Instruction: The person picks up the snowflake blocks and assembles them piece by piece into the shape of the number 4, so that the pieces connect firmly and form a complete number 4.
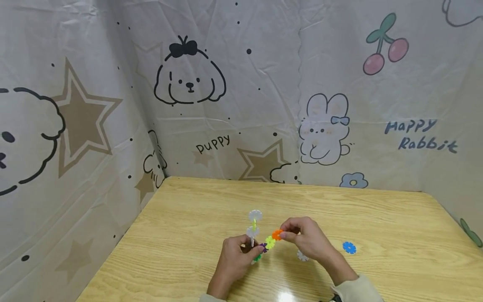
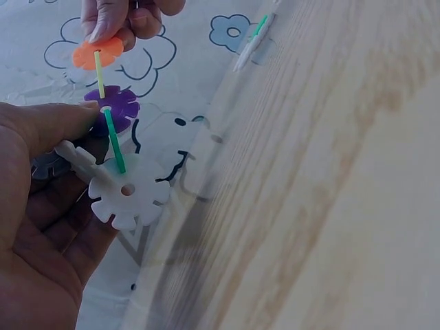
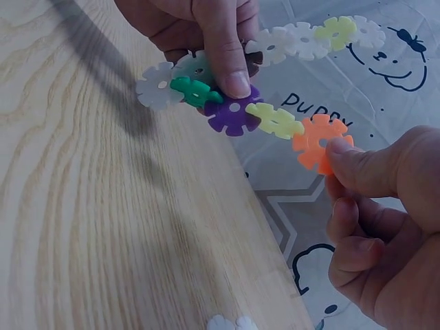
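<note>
My left hand [image 1: 235,256] pinches a chain of interlocking plastic snowflake discs at the purple disc [image 3: 235,118], thumb on top. My right hand [image 1: 310,240] holds the orange disc [image 3: 317,141] at the chain's end between thumb and fingers. A yellow disc [image 3: 275,121] joins the orange and purple ones. On the purple disc's other side come a green disc [image 3: 195,92] and a white disc [image 3: 157,88]. Another branch, with white discs [image 3: 302,41] and a yellow-green disc [image 3: 335,32], extends beyond my left hand. My left fingers hide where the branches meet.
A loose blue disc [image 1: 349,247] lies on the wooden table [image 1: 181,226] to the right. Under my right hand is a white disc [image 1: 302,256], partly covered. A printed cloth [image 1: 241,84] hangs behind the table and along its sides.
</note>
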`<action>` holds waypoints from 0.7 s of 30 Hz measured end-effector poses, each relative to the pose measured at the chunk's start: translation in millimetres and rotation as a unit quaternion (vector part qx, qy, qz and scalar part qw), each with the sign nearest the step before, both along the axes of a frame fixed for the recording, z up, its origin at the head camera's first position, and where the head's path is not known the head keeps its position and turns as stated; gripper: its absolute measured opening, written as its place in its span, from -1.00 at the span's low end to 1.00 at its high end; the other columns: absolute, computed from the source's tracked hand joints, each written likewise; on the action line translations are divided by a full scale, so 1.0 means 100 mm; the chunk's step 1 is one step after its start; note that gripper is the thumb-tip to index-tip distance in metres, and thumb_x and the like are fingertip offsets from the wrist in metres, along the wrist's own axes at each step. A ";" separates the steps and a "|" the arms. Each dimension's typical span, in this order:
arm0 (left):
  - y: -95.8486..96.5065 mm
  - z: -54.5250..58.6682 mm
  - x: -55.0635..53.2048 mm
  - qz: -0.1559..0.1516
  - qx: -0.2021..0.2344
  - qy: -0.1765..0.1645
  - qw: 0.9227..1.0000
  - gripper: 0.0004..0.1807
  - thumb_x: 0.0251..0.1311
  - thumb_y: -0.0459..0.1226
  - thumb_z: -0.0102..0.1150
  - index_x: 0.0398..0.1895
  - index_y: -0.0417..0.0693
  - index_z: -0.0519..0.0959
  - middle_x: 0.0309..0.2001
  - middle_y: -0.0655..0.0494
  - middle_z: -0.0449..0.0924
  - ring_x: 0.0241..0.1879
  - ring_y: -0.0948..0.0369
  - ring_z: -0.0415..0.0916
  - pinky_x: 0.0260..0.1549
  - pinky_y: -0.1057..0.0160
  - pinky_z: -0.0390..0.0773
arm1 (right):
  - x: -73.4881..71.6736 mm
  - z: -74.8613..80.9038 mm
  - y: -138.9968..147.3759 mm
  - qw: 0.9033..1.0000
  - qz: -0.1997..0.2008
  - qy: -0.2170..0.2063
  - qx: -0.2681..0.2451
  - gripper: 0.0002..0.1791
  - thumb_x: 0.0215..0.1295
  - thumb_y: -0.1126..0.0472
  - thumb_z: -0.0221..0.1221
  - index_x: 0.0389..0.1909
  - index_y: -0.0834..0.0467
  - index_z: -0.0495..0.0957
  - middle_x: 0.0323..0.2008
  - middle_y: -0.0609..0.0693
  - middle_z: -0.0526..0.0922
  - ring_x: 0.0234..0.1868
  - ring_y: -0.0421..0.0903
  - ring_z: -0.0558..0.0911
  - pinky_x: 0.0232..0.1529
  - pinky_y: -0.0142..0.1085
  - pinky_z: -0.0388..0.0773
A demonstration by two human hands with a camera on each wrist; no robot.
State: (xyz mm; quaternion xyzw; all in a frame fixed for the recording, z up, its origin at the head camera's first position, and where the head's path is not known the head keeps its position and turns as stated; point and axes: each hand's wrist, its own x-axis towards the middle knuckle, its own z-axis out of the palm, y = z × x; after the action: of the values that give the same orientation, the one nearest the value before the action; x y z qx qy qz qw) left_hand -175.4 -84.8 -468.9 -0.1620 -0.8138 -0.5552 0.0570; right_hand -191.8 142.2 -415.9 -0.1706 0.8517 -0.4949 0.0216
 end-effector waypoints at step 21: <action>0.04 -0.02 0.02 0.014 0.010 0.011 1.000 -0.88 0.16 -0.30 0.44 -0.48 -0.11 0.69 -0.48 0.26 0.62 -0.44 0.34 0.50 -0.45 0.37 0.56 | 0.06 -0.12 -0.16 0.996 -0.044 0.071 0.032 -0.86 0.24 0.39 0.31 -0.43 0.08 0.67 -0.42 -0.19 0.66 -0.34 -0.19 0.59 -0.31 -0.25 0.52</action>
State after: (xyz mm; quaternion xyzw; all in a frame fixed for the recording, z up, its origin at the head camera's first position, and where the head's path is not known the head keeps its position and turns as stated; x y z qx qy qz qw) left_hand -173.8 -80.9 -470.9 -0.1567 -0.8095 -0.5607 0.0755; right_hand -186.0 126.7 -427.6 -0.1665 0.8735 -0.4541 -0.0555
